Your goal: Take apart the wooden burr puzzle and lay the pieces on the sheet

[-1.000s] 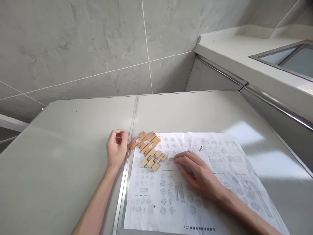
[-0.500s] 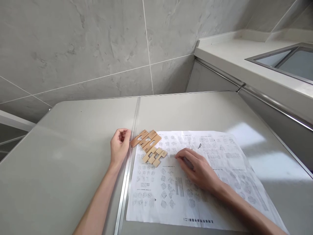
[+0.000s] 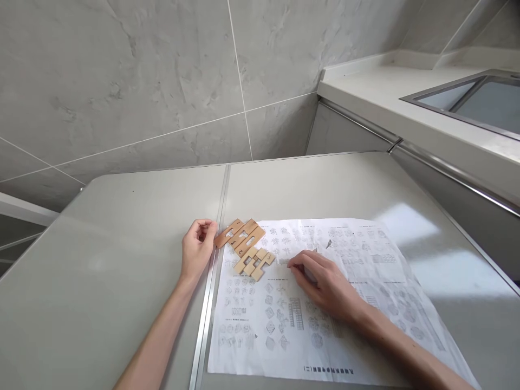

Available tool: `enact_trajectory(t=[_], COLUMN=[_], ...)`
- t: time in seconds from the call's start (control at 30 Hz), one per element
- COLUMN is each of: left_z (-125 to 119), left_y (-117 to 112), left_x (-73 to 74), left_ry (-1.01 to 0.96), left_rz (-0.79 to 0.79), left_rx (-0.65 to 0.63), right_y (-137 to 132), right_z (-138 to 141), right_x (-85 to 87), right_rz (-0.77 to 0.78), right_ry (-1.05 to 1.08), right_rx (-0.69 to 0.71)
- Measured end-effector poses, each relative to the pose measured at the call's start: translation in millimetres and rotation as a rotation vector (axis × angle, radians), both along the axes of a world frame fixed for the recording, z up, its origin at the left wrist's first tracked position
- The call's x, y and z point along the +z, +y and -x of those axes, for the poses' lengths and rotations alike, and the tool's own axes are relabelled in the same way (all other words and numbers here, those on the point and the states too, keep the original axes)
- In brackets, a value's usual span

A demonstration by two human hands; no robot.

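Observation:
Darker wooden puzzle pieces (image 3: 239,248) with cut-out slots and handwritten numbers lie side by side across the table's metal seam and the sheet's upper left corner. Touching their lower edge is a group of paler notched puzzle pieces (image 3: 248,267). My left hand (image 3: 197,244) rests on the table just left of the darker pieces, fingers curled in and thumb against them, with nothing visible inside. On the printed sheet (image 3: 284,357), right of the pale pieces and apart from them, lies my right hand (image 3: 320,281), loosely closed with thumb and forefinger together and nothing showing between them.
The creased sheet carries many small puzzle diagrams and lies upside down to me. A metal seam (image 3: 207,309) divides the light grey table (image 3: 101,281). A tiled wall (image 3: 162,76) stands behind, and a white counter (image 3: 365,89) with a metal-framed sink (image 3: 467,103) runs along the right.
Only the camera view has shifted slightly, moving everything a little in the picture. Hands, wooden pieces and sheet keep their places relative to each other.

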State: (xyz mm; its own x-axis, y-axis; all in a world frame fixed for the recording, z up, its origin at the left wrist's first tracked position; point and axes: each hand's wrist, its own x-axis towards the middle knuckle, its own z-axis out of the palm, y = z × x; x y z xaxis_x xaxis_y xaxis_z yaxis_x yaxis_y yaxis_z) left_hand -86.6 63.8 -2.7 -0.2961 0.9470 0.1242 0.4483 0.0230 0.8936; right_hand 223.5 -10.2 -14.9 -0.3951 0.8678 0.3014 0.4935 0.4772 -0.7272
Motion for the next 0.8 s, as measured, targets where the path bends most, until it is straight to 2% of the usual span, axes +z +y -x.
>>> enact_trajectory(t=[0.8], left_z=[1.2], left_y=[2.2], left_x=[3.0], left_ry=[0.03], left_rz=[0.042], left_rx=[-0.017], right_y=[1.4], right_z=[1.5], right_x=[-3.5], right_rz=[0.003], right_ry=[0.018], right_rx=[0.015])
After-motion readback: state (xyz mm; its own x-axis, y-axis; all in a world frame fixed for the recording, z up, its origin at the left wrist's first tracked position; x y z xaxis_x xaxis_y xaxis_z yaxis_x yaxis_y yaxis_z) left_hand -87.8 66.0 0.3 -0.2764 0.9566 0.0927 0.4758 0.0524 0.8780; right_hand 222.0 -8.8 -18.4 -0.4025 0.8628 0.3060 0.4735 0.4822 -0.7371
